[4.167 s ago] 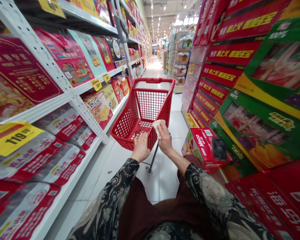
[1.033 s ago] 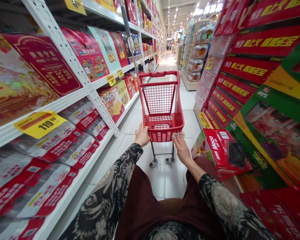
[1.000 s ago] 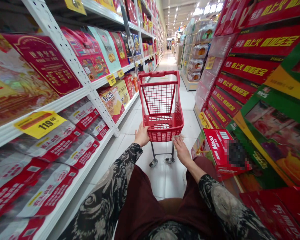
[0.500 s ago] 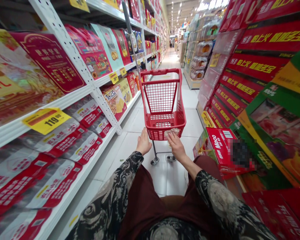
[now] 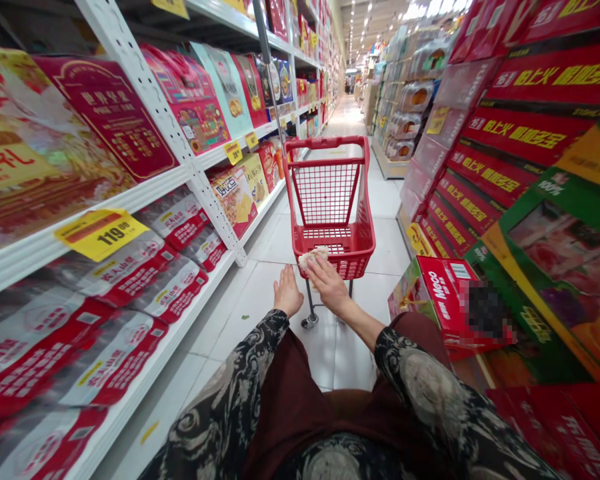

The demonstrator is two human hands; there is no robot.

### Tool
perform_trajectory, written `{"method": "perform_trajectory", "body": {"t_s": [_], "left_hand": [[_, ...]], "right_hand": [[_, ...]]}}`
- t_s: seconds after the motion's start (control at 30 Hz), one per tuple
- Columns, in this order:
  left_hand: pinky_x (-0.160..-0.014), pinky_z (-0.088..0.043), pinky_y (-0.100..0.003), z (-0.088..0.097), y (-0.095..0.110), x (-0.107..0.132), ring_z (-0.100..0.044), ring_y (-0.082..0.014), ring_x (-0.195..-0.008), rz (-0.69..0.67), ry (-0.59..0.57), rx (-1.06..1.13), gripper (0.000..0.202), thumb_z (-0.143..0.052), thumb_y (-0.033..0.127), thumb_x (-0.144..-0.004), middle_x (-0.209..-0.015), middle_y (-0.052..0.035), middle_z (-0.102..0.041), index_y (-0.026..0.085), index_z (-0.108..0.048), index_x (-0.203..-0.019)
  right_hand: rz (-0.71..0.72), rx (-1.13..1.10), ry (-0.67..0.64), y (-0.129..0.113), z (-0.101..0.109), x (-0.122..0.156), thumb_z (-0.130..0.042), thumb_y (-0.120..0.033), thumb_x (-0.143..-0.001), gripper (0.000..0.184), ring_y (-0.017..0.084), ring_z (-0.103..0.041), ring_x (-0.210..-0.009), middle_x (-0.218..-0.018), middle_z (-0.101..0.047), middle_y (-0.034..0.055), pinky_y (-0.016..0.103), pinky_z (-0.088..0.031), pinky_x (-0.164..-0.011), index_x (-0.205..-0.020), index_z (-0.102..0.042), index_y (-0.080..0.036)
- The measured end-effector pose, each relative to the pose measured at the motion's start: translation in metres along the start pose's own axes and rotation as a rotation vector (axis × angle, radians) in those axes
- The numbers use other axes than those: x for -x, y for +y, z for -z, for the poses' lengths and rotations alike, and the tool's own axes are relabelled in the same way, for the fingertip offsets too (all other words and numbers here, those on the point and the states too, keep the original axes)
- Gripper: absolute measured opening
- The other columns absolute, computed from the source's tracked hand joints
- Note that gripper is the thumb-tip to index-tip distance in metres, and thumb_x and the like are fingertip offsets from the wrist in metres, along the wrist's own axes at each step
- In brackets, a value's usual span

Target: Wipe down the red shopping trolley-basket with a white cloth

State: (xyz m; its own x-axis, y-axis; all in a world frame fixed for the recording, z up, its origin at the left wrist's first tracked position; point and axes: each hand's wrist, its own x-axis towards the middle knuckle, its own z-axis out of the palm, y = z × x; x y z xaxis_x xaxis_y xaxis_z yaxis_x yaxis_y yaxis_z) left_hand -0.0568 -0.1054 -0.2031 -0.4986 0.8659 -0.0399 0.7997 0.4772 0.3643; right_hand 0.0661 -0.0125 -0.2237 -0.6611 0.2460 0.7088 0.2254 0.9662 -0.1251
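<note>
The red shopping cart (image 5: 366, 223) is standing in the aisle, with its near rim and wheels partly hiding behind the hands. The left hand (image 5: 287, 297) is hovering just beside its near corner, fingers straight and together, gripping nothing. The right hand (image 5: 330, 283) is pressing a pale crumpled cloth (image 5: 313, 255) onto the near rim, fingers clamping over it and covering most of it.

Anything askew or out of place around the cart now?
The red Meco box right of the cart sits tilted, jutting out from the squared stacks. A small green scrap lies on the floor. The cart stands upright, cloth on its rim.
</note>
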Motion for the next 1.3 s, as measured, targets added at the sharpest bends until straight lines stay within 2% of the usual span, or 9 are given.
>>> {"method": "perform_trajectory", "body": {"t_s": [0.17,0.27,0.53,0.63,0.73,0.87,1.1,1.2,1.3], "left_hand": [[-0.111,-0.019,-0.053,0.0,-0.01,0.005,-0.011,-0.0264,-0.141,-0.003,0.001,-0.016,0.089,-0.048,0.008,-0.065,-0.153,-0.0157,-0.012,0.013,-0.007,-0.144],[-0.111,-0.019,-0.053,-0.001,-0.014,0.008,-0.012,-0.027,-0.141,0.006,-0.016,-0.02,0.088,-0.047,0.007,-0.065,-0.153,-0.0164,-0.012,0.012,-0.009,-0.144],[-0.112,-0.017,-0.052,-0.001,0.003,0.012,-0.011,-0.0264,-0.141,-0.057,0.049,0.018,0.085,-0.046,0.007,-0.066,-0.153,-0.0171,-0.012,0.008,-0.011,-0.144],[-0.113,-0.016,-0.051,-0.001,0.013,0.015,-0.01,-0.0249,-0.142,-0.11,0.085,0.031,0.086,-0.045,0.007,-0.066,-0.153,-0.016,-0.012,0.01,-0.009,-0.144],[-0.113,-0.016,-0.05,-0.004,0.02,0.02,-0.01,-0.025,-0.142,-0.154,0.095,0.029,0.086,-0.045,0.008,-0.066,-0.153,-0.0152,-0.014,0.01,-0.009,-0.144],[-0.113,-0.017,-0.052,-0.012,0.028,0.025,-0.011,-0.0253,-0.141,-0.199,0.066,0.011,0.084,-0.044,0.007,-0.065,-0.153,-0.0162,-0.015,0.008,-0.012,-0.143],[-0.112,-0.018,-0.053,-0.021,0.043,0.025,-0.012,-0.0255,-0.141,-0.264,0.094,-0.002,0.084,-0.043,0.005,-0.064,-0.152,-0.0172,-0.016,0.006,-0.015,-0.142],[-0.112,-0.017,-0.052,-0.022,0.048,0.026,-0.011,-0.0255,-0.141,-0.334,0.1,-0.032,0.084,-0.044,0.006,-0.064,-0.153,-0.0171,-0.014,0.005,-0.015,-0.142],[-0.113,-0.017,-0.051,-0.022,0.05,0.029,-0.01,-0.0256,-0.142,-0.406,0.11,-0.07,0.083,-0.045,0.006,-0.064,-0.153,-0.0158,-0.013,0.006,-0.015,-0.143]], "right_hand": [[-0.005,0.012,-0.202,0.008,-0.03,0.036,-0.042,-0.004,-0.084,0.045,0.022,-0.037,-0.132,-0.133,-0.052,0.0139,0.048,-0.036,-0.106,-0.127,-0.053,-0.014],[-0.023,0.029,-0.258,0.01,-0.031,0.057,-0.043,-0.002,-0.082,0.044,0.023,-0.041,-0.129,-0.129,-0.056,0.0148,0.048,-0.038,-0.104,-0.123,-0.056,-0.013],[0.012,0.006,0.046,0.001,0.014,0.023,-0.034,-0.006,-0.089,0.045,0.02,-0.023,-0.139,-0.136,-0.05,0.0088,0.048,-0.03,-0.11,-0.129,-0.051,-0.018],[-0.039,0.043,0.03,0.016,0.014,0.036,-0.036,-0.005,-0.088,0.045,0.021,-0.026,-0.138,-0.134,-0.052,0.0104,0.049,-0.032,-0.109,-0.128,-0.052,-0.017],[-0.109,0.081,-0.084,0.032,0.002,0.071,-0.037,-0.003,-0.086,0.043,0.024,-0.033,-0.134,-0.129,-0.055,0.0146,0.05,-0.039,-0.104,-0.123,-0.056,-0.013],[-0.178,0.093,-0.124,0.035,-0.001,0.102,-0.037,-0.003,-0.085,0.042,0.025,-0.038,-0.132,-0.125,-0.058,0.0162,0.049,-0.045,-0.099,-0.119,-0.06,-0.012],[-0.114,0.028,0.215,0.031,0.046,0.053,-0.034,-0.005,-0.087,0.051,0.022,-0.025,-0.138,-0.137,-0.048,0.0086,0.051,-0.033,-0.108,-0.134,-0.045,-0.02],[-0.149,0.073,0.23,0.04,0.044,0.048,-0.034,-0.003,-0.086,0.052,0.022,-0.023,-0.138,-0.137,-0.048,0.0085,0.05,-0.033,-0.108,-0.134,-0.045,-0.021],[-0.182,0.098,0.133,0.049,0.026,0.07,-0.034,-0.002,-0.085,0.052,0.022,-0.024,-0.138,-0.135,-0.051,0.0109,0.05,-0.034,-0.107,-0.132,-0.048,-0.018]]}}
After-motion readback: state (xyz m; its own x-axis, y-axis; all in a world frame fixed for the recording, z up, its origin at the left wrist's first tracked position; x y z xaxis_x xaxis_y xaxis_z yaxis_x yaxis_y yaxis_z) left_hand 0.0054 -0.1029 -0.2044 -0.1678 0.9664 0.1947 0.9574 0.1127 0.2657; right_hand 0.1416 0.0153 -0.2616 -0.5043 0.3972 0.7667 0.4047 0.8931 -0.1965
